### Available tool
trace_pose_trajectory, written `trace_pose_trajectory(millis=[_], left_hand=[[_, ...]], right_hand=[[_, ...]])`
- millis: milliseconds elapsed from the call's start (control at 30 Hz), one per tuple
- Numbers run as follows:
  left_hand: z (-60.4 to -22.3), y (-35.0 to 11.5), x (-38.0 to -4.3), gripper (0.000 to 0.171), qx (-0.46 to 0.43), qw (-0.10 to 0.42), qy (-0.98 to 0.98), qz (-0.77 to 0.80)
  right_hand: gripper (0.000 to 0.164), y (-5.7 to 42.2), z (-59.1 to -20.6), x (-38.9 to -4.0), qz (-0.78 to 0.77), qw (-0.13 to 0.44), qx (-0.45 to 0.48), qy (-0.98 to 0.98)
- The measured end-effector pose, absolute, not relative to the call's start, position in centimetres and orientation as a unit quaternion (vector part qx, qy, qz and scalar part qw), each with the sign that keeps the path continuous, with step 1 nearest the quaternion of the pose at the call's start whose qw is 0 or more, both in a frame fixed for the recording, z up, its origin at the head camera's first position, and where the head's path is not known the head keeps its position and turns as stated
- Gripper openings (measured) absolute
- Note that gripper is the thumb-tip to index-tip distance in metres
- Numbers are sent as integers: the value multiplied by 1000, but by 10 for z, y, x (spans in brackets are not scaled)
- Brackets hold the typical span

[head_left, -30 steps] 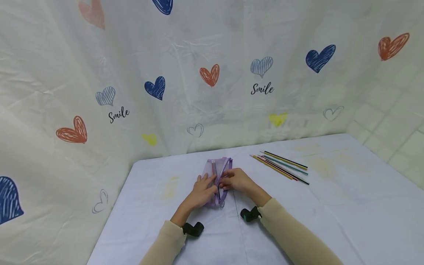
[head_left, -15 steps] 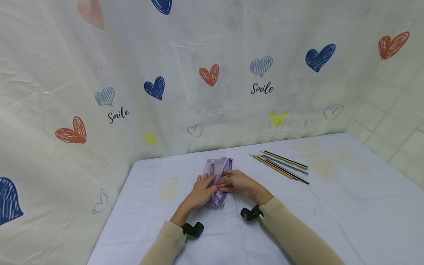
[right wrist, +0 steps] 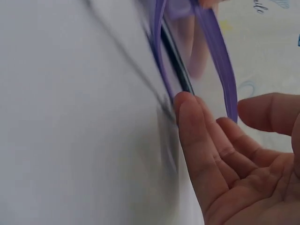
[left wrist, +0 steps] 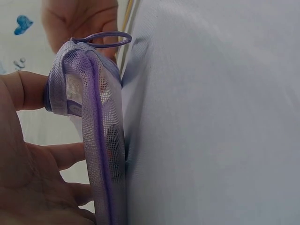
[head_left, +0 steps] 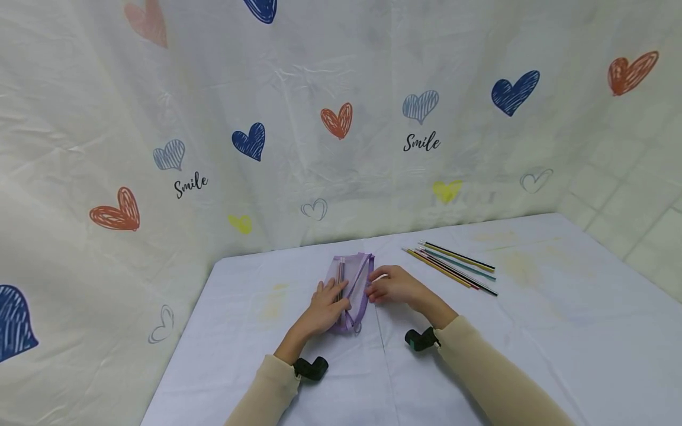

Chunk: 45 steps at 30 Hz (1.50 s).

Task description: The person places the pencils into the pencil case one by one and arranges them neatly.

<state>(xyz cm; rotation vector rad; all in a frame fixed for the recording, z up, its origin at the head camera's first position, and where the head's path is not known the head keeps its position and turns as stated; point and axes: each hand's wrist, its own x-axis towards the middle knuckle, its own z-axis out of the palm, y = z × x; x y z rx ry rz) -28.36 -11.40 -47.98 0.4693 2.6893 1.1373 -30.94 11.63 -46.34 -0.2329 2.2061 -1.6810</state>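
A purple mesh pencil pouch lies on the table, its zip side gaping toward the right. Several slim pencils show through the mesh. My left hand rests on it with fingers extended; in the left wrist view the thumb touches the zip edge of the pouch. Just beside the opening is my right hand, fingers loosely bent and holding nothing. From the right wrist, its fingertips appear right at the purple zip edge, and a dark pencil shows inside the opening.
Several more pencils, yellow, black, teal and red, lie in a loose bunch at the back right. White cloth covers the table. A curtain printed with hearts hangs behind the far edge.
My right hand has come out of the pouch opening and moved right. The pencils in the pouch have shifted closer together. My left hand has stayed in place.
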Motion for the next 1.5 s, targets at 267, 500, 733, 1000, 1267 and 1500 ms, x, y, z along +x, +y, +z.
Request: trace_pose_trajectory(millis=[267, 500, 733, 1000, 1267, 1500], left_hand=[[-481, -115, -284, 76, 165, 89, 902, 389], [-482, -119, -287, 77, 150, 111, 896, 402], [-482, -122, -289, 80, 150, 113, 894, 406], [-482, -121, -288, 80, 151, 105, 895, 406], [-486, -116, -288, 83, 151, 94, 903, 391], [-484, -115, -287, 83, 143, 94, 906, 387]], right_hand=[[39, 162, -459, -302, -538, 146, -132, 819], [45, 193, -459, -295, -525, 131, -147, 828], [46, 212, -462, -291, -524, 126, -160, 827], [45, 231, -460, -291, -520, 100, -172, 831], [45, 249, -459, -292, -535, 93, -138, 829], [46, 258, -454, -294, -497, 60, -114, 858]])
